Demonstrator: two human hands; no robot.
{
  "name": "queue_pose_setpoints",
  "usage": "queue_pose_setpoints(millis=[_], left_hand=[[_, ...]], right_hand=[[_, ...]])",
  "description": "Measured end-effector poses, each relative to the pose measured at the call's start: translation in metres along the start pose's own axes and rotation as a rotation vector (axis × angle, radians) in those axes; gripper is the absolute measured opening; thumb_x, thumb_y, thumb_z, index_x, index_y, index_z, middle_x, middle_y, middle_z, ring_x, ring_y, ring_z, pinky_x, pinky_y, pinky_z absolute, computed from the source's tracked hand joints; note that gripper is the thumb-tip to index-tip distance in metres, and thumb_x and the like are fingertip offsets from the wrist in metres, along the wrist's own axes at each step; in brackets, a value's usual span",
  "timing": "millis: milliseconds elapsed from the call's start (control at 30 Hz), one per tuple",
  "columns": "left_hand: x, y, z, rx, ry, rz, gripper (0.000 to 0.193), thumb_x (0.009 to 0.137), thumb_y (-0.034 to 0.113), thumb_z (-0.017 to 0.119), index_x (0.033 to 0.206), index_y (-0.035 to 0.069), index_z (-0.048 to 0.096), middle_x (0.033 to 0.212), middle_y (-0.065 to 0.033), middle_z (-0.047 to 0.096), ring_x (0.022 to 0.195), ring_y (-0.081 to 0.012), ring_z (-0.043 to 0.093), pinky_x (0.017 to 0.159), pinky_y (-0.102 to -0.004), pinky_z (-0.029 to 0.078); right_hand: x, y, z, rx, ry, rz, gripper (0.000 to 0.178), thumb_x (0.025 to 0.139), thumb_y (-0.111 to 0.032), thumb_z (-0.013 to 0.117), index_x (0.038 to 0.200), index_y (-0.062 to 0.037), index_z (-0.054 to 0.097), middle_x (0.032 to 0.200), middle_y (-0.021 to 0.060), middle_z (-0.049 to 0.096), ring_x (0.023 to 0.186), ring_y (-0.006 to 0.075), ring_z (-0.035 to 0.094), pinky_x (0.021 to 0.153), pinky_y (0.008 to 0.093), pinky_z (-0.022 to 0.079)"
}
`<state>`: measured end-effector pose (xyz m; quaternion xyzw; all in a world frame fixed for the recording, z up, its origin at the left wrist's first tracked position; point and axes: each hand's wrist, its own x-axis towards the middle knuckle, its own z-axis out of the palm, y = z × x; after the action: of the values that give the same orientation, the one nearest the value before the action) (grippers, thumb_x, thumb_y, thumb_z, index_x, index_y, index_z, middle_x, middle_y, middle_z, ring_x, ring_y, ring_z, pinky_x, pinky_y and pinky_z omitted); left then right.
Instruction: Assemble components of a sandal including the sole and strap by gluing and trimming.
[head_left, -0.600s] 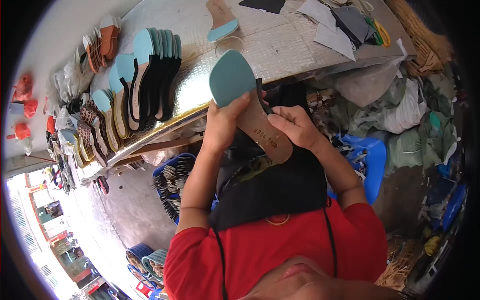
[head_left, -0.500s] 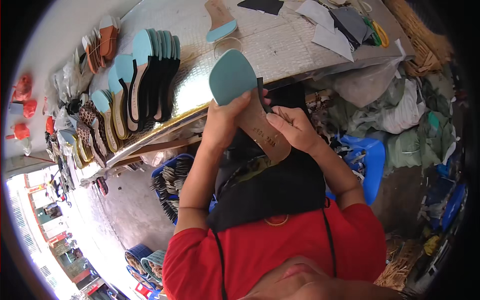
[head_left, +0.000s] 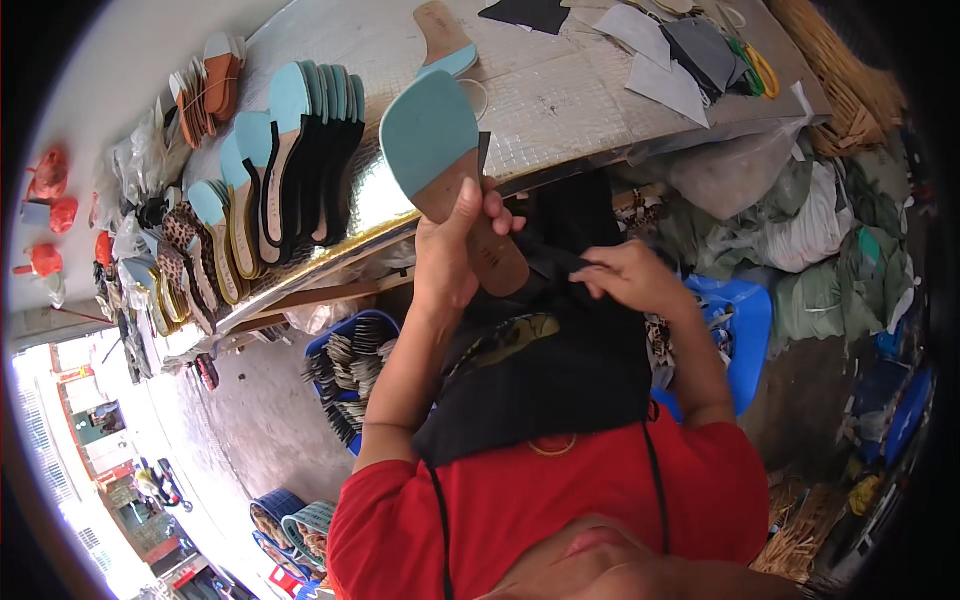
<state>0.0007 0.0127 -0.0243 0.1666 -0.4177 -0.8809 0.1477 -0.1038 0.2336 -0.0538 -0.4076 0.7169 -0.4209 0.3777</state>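
We are in a shoe workshop: insoles (head_left: 292, 97) stand in rows at the left of the workbench (head_left: 560, 125), cut scraps (head_left: 665, 103) lie at its right, bulging bags (head_left: 812, 298) crowd below it, and stacked pieces (head_left: 345, 355) sit near its front edge.

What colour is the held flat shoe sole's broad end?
The sole's broad end is light blue, as the head view shows.

Wall (head_left: 150, 50): pale
Workbench (head_left: 560, 115): silvery textured top, gleaming front edge
Floor (head_left: 265, 400): grey concrete
Light: bright daylight, lower left
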Motion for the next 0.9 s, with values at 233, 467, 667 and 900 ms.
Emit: queue_pose_setpoints(millis=[233, 467, 667, 900], left_hand=[[-0.006, -0.003, 0.015, 0.094, 0.001, -0.229, 0.02, 0.092, 0.018, 0.064, 0.093, -0.001, 0.058, 0.069, -0.0066, 0.057, 0.061, -0.0168, 0.058, 0.063, -0.0346, 0.055], [-0.016, -0.016, 0.023, 0.206, -0.122, -0.251, 0.021, 0.097, 0.019, 0.054, 0.099, -0.001, 0.06, 0.073, -0.0087, 0.059, 0.067, -0.0193, 0.062, 0.071, -0.0417, 0.057], [-0.014, -0.021, 0.011, 0.485, -0.269, -0.106, 0.02, 0.097, 0.014, 0.051, 0.102, -0.003, 0.059, 0.081, -0.0117, 0.063, 0.072, -0.019, 0.063, 0.071, -0.0324, 0.053], [-0.01, -0.021, 0.021, 0.428, -0.197, -0.156, 0.02, 0.097, 0.012, 0.047, 0.096, -0.004, 0.06, 0.078, -0.0099, 0.063, 0.072, -0.0177, 0.063, 0.069, -0.0295, 0.05]], right_hand=[[0.003, -0.011, -0.041, 0.082, 0.652, 0.068, 0.026, 0.094, -0.022, 0.06, 0.101, 0.0006, 0.07, 0.084, 0.0075, 0.072, 0.078, 0.0087, 0.064, 0.07, 0.0261, 0.051], [0.057, -0.052, 0.007, 0.726, 0.331, -0.191, 0.027, 0.099, -0.024, 0.052, 0.09, 0.0009, 0.057, 0.06, 0.0058, 0.054, 0.043, 0.0141, 0.057, 0.038, 0.0271, 0.045], [0.057, -0.039, 0.021, 0.811, 0.216, -0.037, 0.02, 0.096, -0.019, 0.058, 0.087, -0.0006, 0.057, 0.056, 0.0021, 0.053, 0.044, 0.0098, 0.054, 0.037, 0.0233, 0.036], [0.062, -0.021, 0.012, 0.788, 0.245, 0.008, 0.024, 0.096, -0.025, 0.058, 0.093, -0.0006, 0.058, 0.058, 0.0037, 0.057, 0.041, 0.0093, 0.051, 0.036, 0.022, 0.033]])
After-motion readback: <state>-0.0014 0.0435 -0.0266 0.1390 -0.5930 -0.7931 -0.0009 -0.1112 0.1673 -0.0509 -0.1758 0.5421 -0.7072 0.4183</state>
